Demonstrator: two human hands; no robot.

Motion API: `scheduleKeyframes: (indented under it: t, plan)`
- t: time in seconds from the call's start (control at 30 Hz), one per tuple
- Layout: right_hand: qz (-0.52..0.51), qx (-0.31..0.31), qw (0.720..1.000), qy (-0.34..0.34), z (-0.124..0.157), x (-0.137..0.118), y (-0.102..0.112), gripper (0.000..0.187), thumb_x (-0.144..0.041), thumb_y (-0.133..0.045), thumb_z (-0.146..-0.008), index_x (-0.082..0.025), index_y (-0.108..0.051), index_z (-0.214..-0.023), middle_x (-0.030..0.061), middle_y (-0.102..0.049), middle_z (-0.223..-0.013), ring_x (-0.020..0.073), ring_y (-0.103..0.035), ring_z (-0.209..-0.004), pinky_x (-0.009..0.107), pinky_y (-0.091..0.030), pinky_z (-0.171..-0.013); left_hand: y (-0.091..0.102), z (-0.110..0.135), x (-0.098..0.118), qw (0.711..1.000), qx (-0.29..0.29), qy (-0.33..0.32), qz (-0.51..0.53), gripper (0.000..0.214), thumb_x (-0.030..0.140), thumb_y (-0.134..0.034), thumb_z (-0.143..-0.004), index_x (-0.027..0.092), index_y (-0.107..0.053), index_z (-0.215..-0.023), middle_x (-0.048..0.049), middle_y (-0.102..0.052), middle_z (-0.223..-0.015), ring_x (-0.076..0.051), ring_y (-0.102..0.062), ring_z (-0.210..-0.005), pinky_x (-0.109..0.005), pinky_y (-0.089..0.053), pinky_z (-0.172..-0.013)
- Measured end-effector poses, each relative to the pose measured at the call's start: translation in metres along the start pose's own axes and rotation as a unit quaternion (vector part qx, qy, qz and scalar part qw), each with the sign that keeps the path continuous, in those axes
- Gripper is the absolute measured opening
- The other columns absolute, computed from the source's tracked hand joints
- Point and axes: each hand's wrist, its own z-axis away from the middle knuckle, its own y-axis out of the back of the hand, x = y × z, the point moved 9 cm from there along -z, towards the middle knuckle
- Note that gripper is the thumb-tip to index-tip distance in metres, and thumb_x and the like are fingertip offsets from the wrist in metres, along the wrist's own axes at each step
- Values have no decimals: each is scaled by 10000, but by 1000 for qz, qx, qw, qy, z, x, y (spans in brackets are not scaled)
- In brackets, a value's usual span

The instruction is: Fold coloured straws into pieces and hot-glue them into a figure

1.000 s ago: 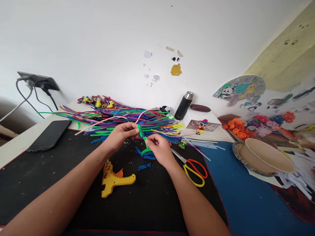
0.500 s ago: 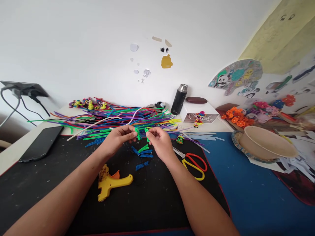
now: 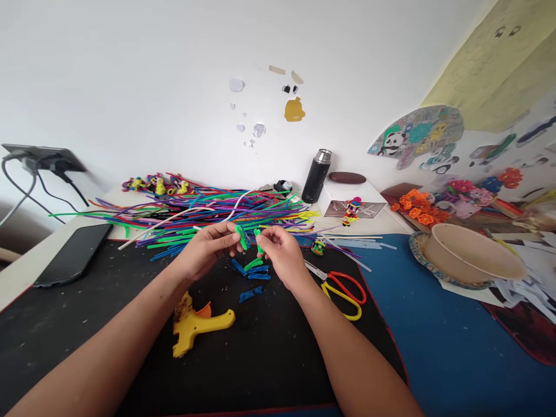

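Observation:
Between thumb and fingers, my left hand (image 3: 216,242) pinches a small green-and-blue pipe cleaner piece (image 3: 243,237). Just across a narrow gap, my right hand (image 3: 278,248) grips a folded green pipe cleaner (image 3: 258,240). Below the hands, on the black mat (image 3: 278,353), lie a bent green pipe cleaner (image 3: 253,264) and several bent blue pipe cleaners (image 3: 259,275). A yellow glue gun (image 3: 204,324) with an orange trigger rests under my left forearm. Scissors (image 3: 343,289) with red and yellow handles lie right of my right wrist.
Loose pipe cleaners (image 3: 195,211) are heaped along the wall. Behind them stands a black thermos (image 3: 316,176) beside a white box (image 3: 356,197). A phone (image 3: 73,255) lies at left, a beige bowl (image 3: 478,255) at right. A small figure (image 3: 351,211) stands before the box.
The piece in my left hand has turned slightly, showing more of its blue side. My right hand has shifted a little; both hands keep their pieces.

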Motion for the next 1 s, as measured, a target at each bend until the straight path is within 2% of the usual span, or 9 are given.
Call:
scheduleKeyframes:
  t: [0.3, 0.5, 0.67, 1.0]
  plan:
    - [-23, -20, 1000, -2, 0, 0, -4, 351, -493, -821, -775, -221, -606, -829, -16, -661, -769, 150, -611, -617, 307, -502, -635, 2, 0, -4, 999, 5, 22, 46, 293, 328, -977, -681, 176, -767, -816, -54, -755, -774, -171, -682, -643, -291, -572, -669]
    - [-44, -28, 999, -8, 1, 2, -6, 349, -522, -796, -824, -215, -631, -839, -14, -658, -704, 157, -624, -611, 292, -446, -596, -6, 0, -4, 998, -15, 18, 61, 280, 354, -960, -709, 177, -761, -795, -107, -808, -919, -217, -740, -796, -341, -611, -799]
    - [-69, -37, 997, -20, 2, 2, -8, 368, -519, -825, -803, -205, -638, -851, -8, -673, -696, 162, -646, -629, 287, -436, -601, -6, 0, -5, 998, -18, 14, 61, 279, 366, -946, -727, 173, -753, -786, -125, -813, -972, -241, -754, -837, -363, -618, -814]
    - [-147, -56, 982, -107, 6, 16, -15, 422, -548, -881, -733, -190, -681, -833, -15, -668, -718, 121, -583, -583, 267, -415, -572, -5, -1, -4, 997, -27, -7, 73, 254, 346, -923, -759, 160, -752, -789, -102, -781, -858, -226, -727, -812, -342, -600, -806]
